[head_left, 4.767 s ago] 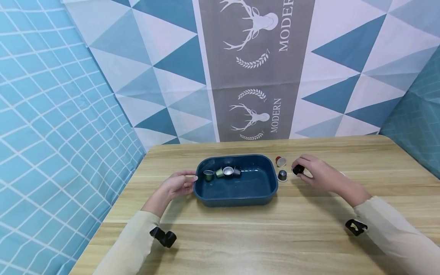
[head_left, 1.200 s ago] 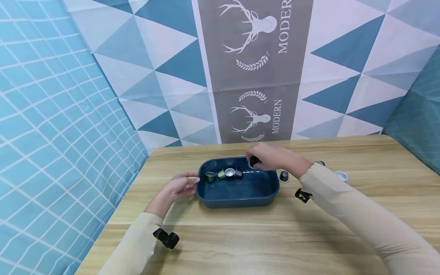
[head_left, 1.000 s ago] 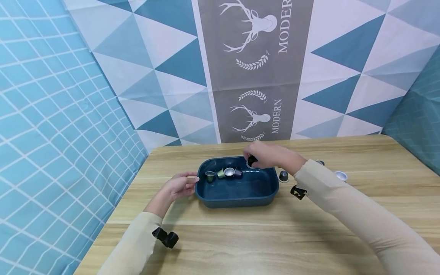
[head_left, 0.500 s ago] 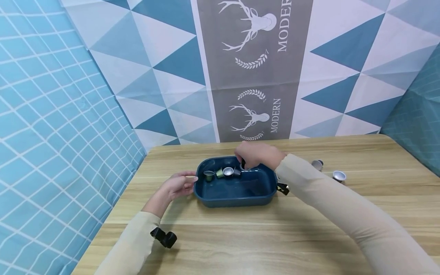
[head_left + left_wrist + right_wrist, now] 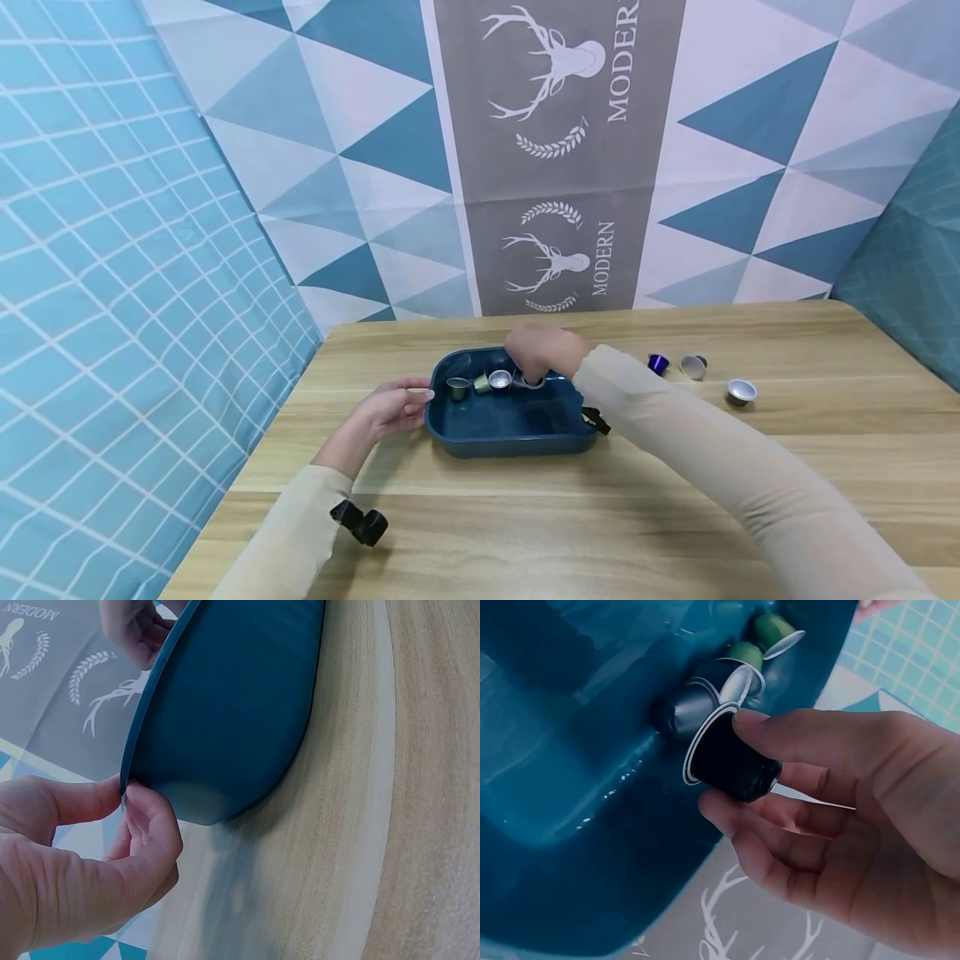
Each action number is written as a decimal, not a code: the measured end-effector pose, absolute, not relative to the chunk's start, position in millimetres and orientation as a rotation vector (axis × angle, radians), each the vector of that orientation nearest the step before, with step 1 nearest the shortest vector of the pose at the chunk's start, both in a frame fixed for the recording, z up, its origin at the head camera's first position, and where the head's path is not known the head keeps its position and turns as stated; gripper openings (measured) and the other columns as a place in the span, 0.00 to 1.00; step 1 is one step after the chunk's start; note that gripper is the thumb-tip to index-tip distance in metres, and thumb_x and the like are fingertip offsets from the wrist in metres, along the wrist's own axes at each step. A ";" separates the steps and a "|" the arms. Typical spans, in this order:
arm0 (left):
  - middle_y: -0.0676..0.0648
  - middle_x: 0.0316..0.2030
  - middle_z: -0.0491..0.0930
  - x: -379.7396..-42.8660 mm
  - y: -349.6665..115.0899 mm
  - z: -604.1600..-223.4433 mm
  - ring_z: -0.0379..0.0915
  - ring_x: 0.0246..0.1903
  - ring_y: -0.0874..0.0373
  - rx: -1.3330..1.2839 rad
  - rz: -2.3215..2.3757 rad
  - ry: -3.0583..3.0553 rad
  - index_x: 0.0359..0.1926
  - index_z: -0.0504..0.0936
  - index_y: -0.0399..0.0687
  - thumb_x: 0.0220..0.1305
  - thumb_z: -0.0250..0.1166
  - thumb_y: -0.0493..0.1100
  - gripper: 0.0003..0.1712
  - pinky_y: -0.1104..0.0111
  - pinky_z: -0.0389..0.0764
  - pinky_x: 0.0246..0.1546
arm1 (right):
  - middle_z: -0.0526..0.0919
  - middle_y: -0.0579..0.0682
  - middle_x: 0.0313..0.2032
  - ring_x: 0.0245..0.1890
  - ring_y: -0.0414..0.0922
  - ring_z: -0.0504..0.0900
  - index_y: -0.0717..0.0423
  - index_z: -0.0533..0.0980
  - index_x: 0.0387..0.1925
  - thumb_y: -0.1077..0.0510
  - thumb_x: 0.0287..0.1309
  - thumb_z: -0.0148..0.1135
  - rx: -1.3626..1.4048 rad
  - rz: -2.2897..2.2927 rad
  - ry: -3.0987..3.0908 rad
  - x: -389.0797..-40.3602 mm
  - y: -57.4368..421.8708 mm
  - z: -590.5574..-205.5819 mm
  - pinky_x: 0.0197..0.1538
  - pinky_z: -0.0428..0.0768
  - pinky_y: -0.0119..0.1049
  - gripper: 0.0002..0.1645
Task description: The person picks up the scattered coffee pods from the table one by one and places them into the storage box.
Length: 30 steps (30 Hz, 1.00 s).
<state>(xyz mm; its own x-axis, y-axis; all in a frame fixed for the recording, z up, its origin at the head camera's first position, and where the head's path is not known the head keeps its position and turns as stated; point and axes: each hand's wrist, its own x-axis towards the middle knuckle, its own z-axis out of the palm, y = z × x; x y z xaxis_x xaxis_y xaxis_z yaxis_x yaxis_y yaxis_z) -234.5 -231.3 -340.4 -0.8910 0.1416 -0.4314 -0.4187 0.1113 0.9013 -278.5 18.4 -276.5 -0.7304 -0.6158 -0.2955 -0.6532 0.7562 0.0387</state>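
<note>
A dark blue rectangular tub [image 5: 510,446] stands on the wooden table. My left hand [image 5: 393,406] pinches its left rim between thumb and fingers, as the left wrist view shows up close. Inside the tub, my right hand [image 5: 546,350] holds a black coffee capsule [image 5: 733,761] by its side between thumb and fingers, its pale rim facing the row of capsules. That row has a dark grey capsule [image 5: 686,712], a capsule with a silver lid [image 5: 500,380] and a light green capsule [image 5: 481,382]. A darker green capsule [image 5: 458,387] sits at the left end.
On the table to the right lie a blue capsule [image 5: 657,363], a capsule with a grey lid [image 5: 693,367] and one with its silver lid up [image 5: 741,392]. My right sleeve [image 5: 675,417] crosses the tub's right end. A patterned cloth [image 5: 555,167] hangs behind the table.
My right hand has carried the black capsule from the table leftward into the tub, moving further left and lower toward the row over the last second. My left hand stays on the rim.
</note>
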 end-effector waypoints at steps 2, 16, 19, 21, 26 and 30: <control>0.54 0.25 0.74 -234.1 -231.4 -341.1 0.70 0.26 0.66 -0.277 1.826 1.990 0.67 0.60 0.36 0.69 0.55 0.36 0.27 0.75 0.75 0.32 | 0.54 0.44 0.14 0.16 0.41 0.54 0.49 0.59 0.09 0.70 0.51 0.58 -0.953 0.201 2.687 -279.9 16.5 -280.1 0.23 0.56 0.33 0.25; 0.55 0.28 0.76 -235.6 -232.0 -341.5 0.72 0.28 0.67 -0.287 1.832 1.977 0.69 0.59 0.37 0.70 0.55 0.36 0.29 0.76 0.75 0.32 | 0.68 0.49 0.26 0.24 0.44 0.63 0.58 0.75 0.26 0.69 0.52 0.61 -0.908 0.307 2.722 -284.5 14.3 -291.7 0.25 0.61 0.33 0.05; 0.54 0.28 0.76 -235.8 -231.8 -342.1 0.72 0.28 0.67 -0.304 1.830 1.982 0.68 0.61 0.38 0.70 0.55 0.36 0.28 0.76 0.75 0.31 | 0.69 0.50 0.27 0.23 0.43 0.63 0.58 0.75 0.26 0.70 0.52 0.61 -0.893 0.294 2.722 -285.5 12.4 -292.3 0.24 0.62 0.33 0.06; 0.54 0.28 0.76 -236.1 -231.6 -342.3 0.72 0.27 0.67 -0.315 1.824 1.990 0.67 0.62 0.39 0.70 0.55 0.36 0.27 0.75 0.75 0.31 | 0.69 0.50 0.27 0.22 0.43 0.62 0.57 0.74 0.24 0.70 0.52 0.61 -0.884 0.297 2.724 -286.4 10.7 -292.6 0.23 0.61 0.33 0.08; 0.54 0.27 0.75 -237.2 -231.8 -342.8 0.71 0.27 0.67 -0.305 1.829 1.989 0.66 0.62 0.39 0.69 0.55 0.36 0.26 0.75 0.75 0.32 | 0.68 0.50 0.27 0.21 0.43 0.60 0.56 0.72 0.22 0.70 0.53 0.60 -0.864 0.369 2.710 -289.7 5.7 -294.4 0.22 0.59 0.33 0.10; 0.54 0.28 0.76 -236.3 -233.1 -341.9 0.71 0.27 0.67 -0.306 1.828 1.983 0.66 0.62 0.39 0.69 0.55 0.36 0.26 0.75 0.75 0.32 | 0.68 0.50 0.29 0.23 0.43 0.62 0.57 0.74 0.24 0.69 0.53 0.61 -0.833 0.410 2.708 -291.1 2.0 -294.6 0.24 0.61 0.33 0.08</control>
<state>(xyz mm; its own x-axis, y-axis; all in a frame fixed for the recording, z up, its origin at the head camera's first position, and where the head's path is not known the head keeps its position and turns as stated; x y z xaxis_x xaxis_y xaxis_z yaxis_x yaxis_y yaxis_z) -236.3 -233.1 -341.9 -0.8857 0.1218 -0.4479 -0.4365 0.1097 0.8930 -291.1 2.0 -294.6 -0.7953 -0.5008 -0.3416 -0.5794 0.7936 0.1857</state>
